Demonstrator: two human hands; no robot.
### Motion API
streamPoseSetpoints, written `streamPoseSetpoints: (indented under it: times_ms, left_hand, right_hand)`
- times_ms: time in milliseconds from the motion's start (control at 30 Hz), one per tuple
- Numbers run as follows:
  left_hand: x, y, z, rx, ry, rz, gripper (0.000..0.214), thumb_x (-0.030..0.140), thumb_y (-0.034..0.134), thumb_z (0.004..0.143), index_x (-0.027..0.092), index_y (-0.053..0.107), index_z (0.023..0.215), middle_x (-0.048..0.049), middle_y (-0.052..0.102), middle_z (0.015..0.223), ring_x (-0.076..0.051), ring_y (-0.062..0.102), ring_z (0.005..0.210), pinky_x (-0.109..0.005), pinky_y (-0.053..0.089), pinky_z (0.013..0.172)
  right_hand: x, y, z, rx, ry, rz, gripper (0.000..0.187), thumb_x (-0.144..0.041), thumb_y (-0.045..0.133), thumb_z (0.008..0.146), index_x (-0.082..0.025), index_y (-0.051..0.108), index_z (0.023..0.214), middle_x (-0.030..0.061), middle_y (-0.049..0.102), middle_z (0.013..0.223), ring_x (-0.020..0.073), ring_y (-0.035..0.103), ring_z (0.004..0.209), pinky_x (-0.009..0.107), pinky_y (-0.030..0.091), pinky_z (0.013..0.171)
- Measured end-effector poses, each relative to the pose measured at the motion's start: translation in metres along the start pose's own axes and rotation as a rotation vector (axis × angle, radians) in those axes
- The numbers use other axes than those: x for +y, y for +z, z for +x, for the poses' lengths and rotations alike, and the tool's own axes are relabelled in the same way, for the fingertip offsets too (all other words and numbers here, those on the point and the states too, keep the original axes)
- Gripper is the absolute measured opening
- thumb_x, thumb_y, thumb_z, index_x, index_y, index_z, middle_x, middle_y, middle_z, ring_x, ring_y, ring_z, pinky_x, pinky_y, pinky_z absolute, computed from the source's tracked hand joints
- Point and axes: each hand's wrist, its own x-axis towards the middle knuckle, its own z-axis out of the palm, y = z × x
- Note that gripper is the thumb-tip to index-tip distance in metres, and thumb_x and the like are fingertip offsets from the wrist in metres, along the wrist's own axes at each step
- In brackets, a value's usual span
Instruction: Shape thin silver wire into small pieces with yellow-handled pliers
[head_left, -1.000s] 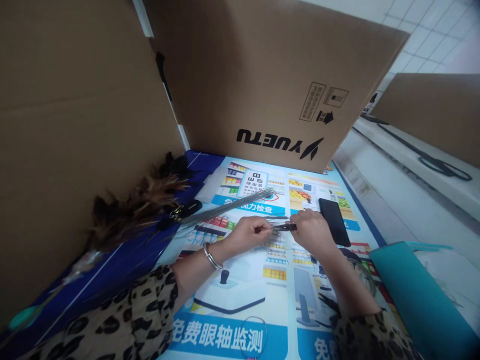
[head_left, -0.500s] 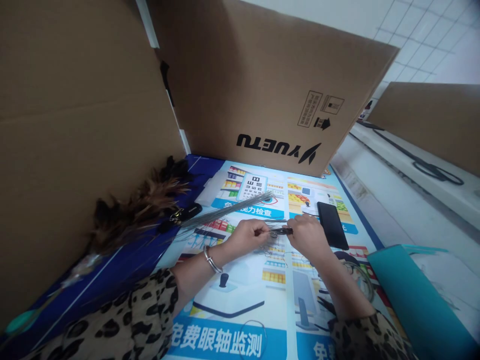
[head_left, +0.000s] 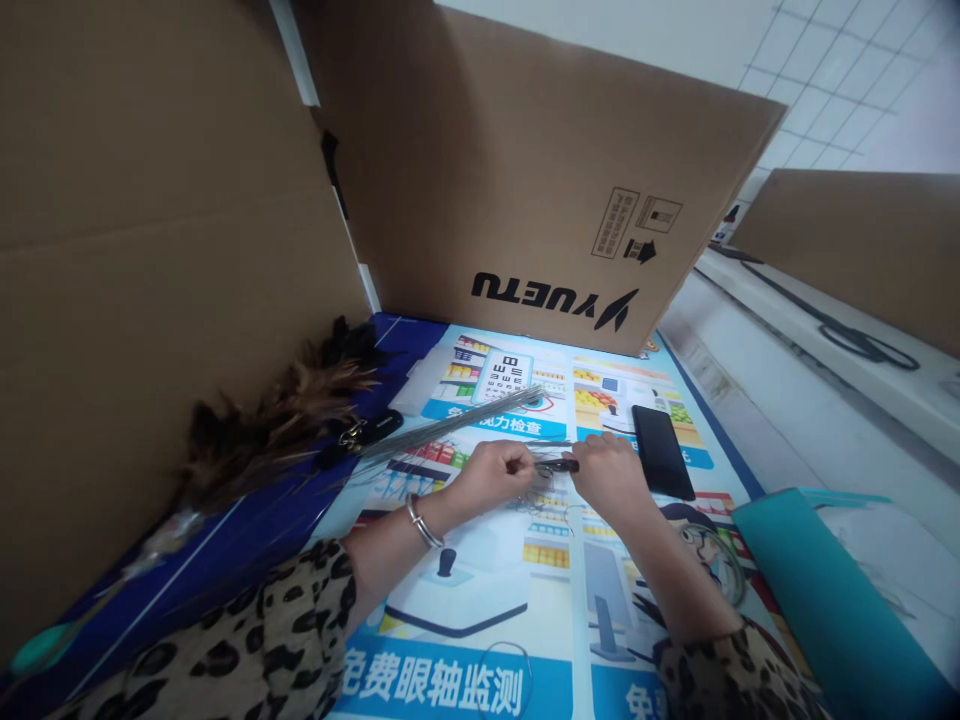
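Note:
My left hand (head_left: 491,472) is closed in a pinch at the middle of the printed sheet, apparently on a thin wire too fine to make out clearly. In my closed right hand (head_left: 609,470) are small dark pliers (head_left: 559,465), whose jaws point left and reach my left fingertips. My right fingers hide most of the handles. Bent wire pieces (head_left: 541,492) lie just below the jaws. Behind my left hand a bundle of straight thin wires (head_left: 457,418) stretches diagonally across the sheet.
Cardboard panels (head_left: 525,180) stand behind and to the left. A black phone (head_left: 663,452) lies right of my hands, near a wire coil (head_left: 724,560) and a teal folder (head_left: 832,600). Brown feathers (head_left: 270,420) and a black key fob (head_left: 381,425) lie left. A wire ring (head_left: 529,665) rests in front.
The view has shifted slightly. My right hand and the pliers sit a touch further left and tilt a little differently; my left hand keeps its pinch.

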Motion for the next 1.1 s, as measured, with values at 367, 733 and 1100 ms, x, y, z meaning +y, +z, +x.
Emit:
streamPoseSetpoints:
  times_ms: [367, 733, 1100]
  left_hand:
    - [0.0, 0.001, -0.001, 0.032, 0.004, 0.003, 0.009, 0.011, 0.049, 0.066, 0.013, 0.052, 0.058, 0.0033, 0.052, 0.056, -0.007, 0.043, 0.052, -0.017, 0.032, 0.05]
    - [0.003, -0.003, 0.0, 0.049, -0.009, -0.061, 0.009, 0.014, 0.05, 0.069, 0.014, 0.052, 0.059, 0.0029, 0.051, 0.057, -0.007, 0.042, 0.053, -0.018, 0.033, 0.051]
    - [0.008, -0.007, 0.002, 0.19, -0.061, -0.081, 0.009, 0.015, 0.049, 0.071, 0.014, 0.055, 0.065, 0.0006, 0.057, 0.064, -0.01, 0.049, 0.059, -0.02, 0.038, 0.057]
  right_hand:
    - [0.0, 0.005, 0.001, -0.028, 0.013, 0.006, 0.032, -0.032, 0.037, 0.088, -0.018, 0.064, 0.077, 0.0084, 0.062, 0.075, 0.0197, 0.051, 0.078, 0.03, 0.026, 0.067]
    - [0.002, 0.006, 0.004, -0.04, 0.06, 0.119, 0.016, -0.028, 0.049, 0.078, -0.02, 0.063, 0.082, 0.0052, 0.06, 0.079, 0.0175, 0.049, 0.082, 0.027, 0.028, 0.07]
    - [-0.001, 0.017, 0.002, 0.158, 0.173, 0.32, 0.019, -0.03, 0.044, 0.082, -0.02, 0.061, 0.083, 0.0035, 0.059, 0.079, 0.0164, 0.048, 0.082, 0.025, 0.029, 0.074]
